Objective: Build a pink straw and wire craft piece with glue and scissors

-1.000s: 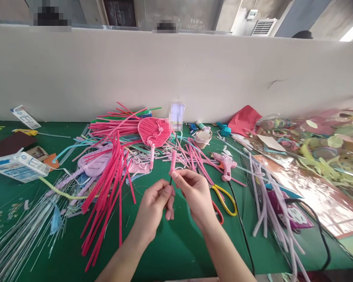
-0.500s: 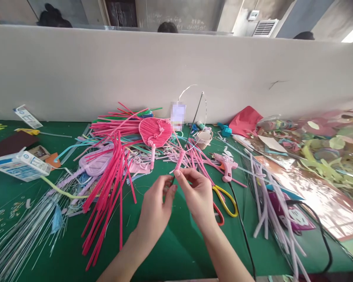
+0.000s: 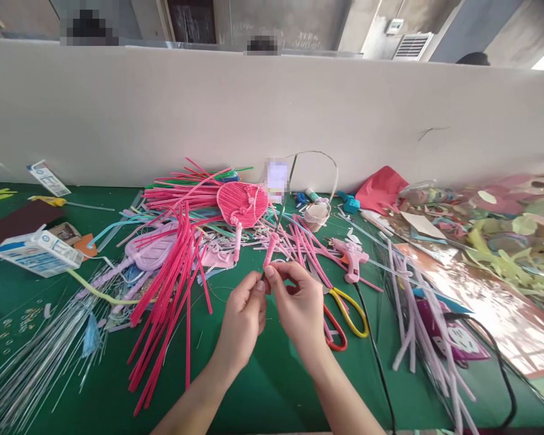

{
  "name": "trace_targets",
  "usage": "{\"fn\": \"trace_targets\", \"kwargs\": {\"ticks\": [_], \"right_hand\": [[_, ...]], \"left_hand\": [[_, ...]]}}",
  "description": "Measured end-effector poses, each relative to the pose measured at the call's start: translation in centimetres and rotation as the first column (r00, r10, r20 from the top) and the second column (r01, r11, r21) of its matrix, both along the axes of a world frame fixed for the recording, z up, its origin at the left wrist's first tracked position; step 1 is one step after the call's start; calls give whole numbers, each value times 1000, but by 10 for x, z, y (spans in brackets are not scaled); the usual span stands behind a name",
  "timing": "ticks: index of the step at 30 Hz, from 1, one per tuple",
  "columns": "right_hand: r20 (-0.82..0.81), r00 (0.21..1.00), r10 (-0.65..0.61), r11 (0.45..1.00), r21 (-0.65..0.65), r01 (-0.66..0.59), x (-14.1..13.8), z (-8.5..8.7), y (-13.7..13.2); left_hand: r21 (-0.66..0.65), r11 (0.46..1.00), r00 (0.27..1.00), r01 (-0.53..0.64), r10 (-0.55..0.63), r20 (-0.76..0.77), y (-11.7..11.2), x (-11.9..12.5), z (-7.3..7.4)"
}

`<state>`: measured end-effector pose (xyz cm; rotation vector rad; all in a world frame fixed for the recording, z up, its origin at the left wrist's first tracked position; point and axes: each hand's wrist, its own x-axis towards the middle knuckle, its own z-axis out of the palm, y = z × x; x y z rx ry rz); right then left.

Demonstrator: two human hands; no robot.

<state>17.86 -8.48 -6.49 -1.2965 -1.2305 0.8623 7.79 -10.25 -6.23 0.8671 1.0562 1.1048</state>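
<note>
Both hands meet above the green table [image 3: 272, 374] near its middle. My right hand [image 3: 299, 302] pinches the lower end of a thin wire stem wrapped in pink pipe cleaner [image 3: 270, 249]. The stem rises into a bent wire loop [image 3: 315, 158] that reaches up against the white wall. My left hand [image 3: 242, 317] is closed in a pinch at the same spot, fingertips touching the stem's base. Just behind the hands lies a heap of pink pipe cleaners [image 3: 172, 266] and a finished pink woven fan [image 3: 242, 204].
Scissors with red and yellow handles [image 3: 344, 311] lie right of my right hand. A pink glue gun [image 3: 351, 257] with a black cord, a small cup [image 3: 317, 214], pale pink stems [image 3: 412, 302], a white box [image 3: 40, 254] and silver wires [image 3: 31, 362] surround the work spot.
The wire stem has swung from leaning right to more upright, and its top loop sits lower. Both hands stay pinched at its base, shifted slightly.
</note>
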Motion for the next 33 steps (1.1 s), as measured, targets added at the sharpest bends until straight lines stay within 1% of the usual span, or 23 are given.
{"fn": "trace_targets", "kwargs": {"ticks": [1, 3, 5, 7, 9, 11, 12, 14, 17, 21, 24, 27, 30, 33], "right_hand": [[-64, 998, 25, 999, -22, -26, 1, 1, 1], [-216, 972, 90, 993, -51, -104, 3, 3, 1], [-354, 922, 158, 977, -78, -197, 6, 5, 2], [-452, 869, 202, 953, -114, -281, 8, 8, 2], [-505, 834, 221, 933, -139, -331, 10, 10, 3], [-527, 821, 221, 930, -139, -340, 10, 11, 3], [-532, 819, 214, 932, -139, -334, 9, 11, 3], [-535, 822, 195, 935, -151, -320, 9, 11, 2], [-535, 825, 180, 933, -174, -316, 8, 13, 1], [-564, 800, 205, 923, -162, -350, 8, 14, 1], [-560, 799, 221, 912, -172, -373, 11, 11, 3], [-538, 799, 269, 885, -189, -425, 14, 8, 4], [-532, 784, 321, 857, -189, -480, 15, 8, 3], [-503, 805, 314, 869, -189, -458, 12, 9, -1]], "left_hand": [[-43, 999, 996, 20, -16, 90, 0, -1, 2], [-104, 990, 965, 92, -62, 255, 2, -4, 6], [-132, 970, 899, 202, -131, 418, 3, -9, 7], [-124, 936, 784, 329, -198, 589, 5, -14, 6], [-92, 905, 642, 415, -219, 735, 5, -18, 2], [-77, 899, 535, 432, -186, 824, 4, -19, -2], [-79, 902, 501, 425, -162, 850, 3, -19, -3], [-93, 904, 462, 416, -123, 879, 2, -18, -5], [-122, 902, 451, 413, -86, 888, -1, -17, -6], [-173, 905, 478, 388, -37, 878, -2, -16, -9], [-191, 903, 508, 384, -34, 861, -1, -19, -12], [-169, 902, 524, 397, -72, 849, 2, -22, -16], [-104, 895, 533, 434, -161, 831, 3, -24, -18], [-75, 895, 601, 439, -230, 766, 3, -22, -19]]}}
